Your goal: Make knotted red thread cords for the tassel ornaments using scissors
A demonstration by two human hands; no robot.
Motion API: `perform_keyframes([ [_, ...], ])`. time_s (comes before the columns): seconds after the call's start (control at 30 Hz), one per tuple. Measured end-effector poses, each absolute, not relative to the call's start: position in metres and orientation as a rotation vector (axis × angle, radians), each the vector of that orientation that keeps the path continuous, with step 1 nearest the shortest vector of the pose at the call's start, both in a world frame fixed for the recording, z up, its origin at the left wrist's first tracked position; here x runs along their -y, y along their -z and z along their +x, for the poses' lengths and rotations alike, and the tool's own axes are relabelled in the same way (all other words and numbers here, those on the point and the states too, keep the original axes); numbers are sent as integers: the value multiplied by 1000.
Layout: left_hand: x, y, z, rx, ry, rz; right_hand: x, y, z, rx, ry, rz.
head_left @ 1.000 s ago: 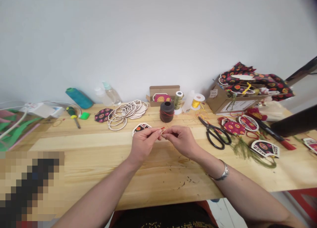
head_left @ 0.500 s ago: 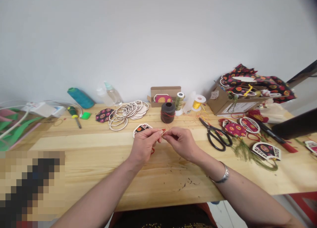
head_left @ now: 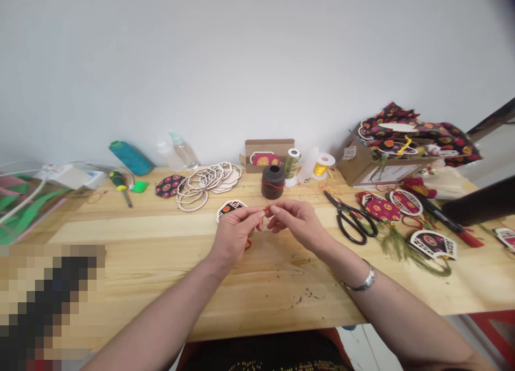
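Observation:
My left hand (head_left: 237, 231) is closed in a pinch on a thin red cord (head_left: 248, 245), whose loop hangs below the fingers. Thumb and forefinger of my right hand (head_left: 295, 223) meet at a small reddish bit of the cord right beside the left fingertips. Much of what lies between the fingertips is too small to make out. A white-framed ornament with patterned cloth (head_left: 230, 207) lies just behind my left hand, partly covered by it. Beyond my hands stands a black thread spool (head_left: 273, 183) with red cord wound around it.
Black-handled scissors (head_left: 352, 223) lie to the right, near tasselled ornaments (head_left: 432, 246). Farther back is a cardboard box (head_left: 378, 169) heaped with patterned cloth. White cut-out frames (head_left: 209, 183), a screwdriver (head_left: 120, 187) and a teal thread cone (head_left: 131, 157) are on the left.
My right hand's fingers have shifted and extended a little, its grip now up against the left fingertips. The left hand stays nearly in place.

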State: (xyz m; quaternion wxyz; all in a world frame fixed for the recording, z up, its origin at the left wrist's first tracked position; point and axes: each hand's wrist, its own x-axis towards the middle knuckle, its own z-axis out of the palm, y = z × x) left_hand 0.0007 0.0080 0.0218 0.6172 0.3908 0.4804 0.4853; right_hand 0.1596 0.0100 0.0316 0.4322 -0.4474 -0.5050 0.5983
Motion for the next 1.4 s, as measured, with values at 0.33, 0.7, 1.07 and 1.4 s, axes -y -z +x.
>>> perform_keyframes([
  [0.33,-4,-25,0,-1169,-995,1028,-11,-27,154,1146,-1418,-1102],
  [0.7,-2,-27,0,-1175,-961,1154,-11,-31,159,1337,-1212,-1160],
  [1.07,-3,-27,3,-1039,-921,938,-11,-32,161,1507,-1085,-1203],
  [1.4,-9,-28,-2,-940,-762,747,-9,-30,163,1605,-1023,-1210],
])
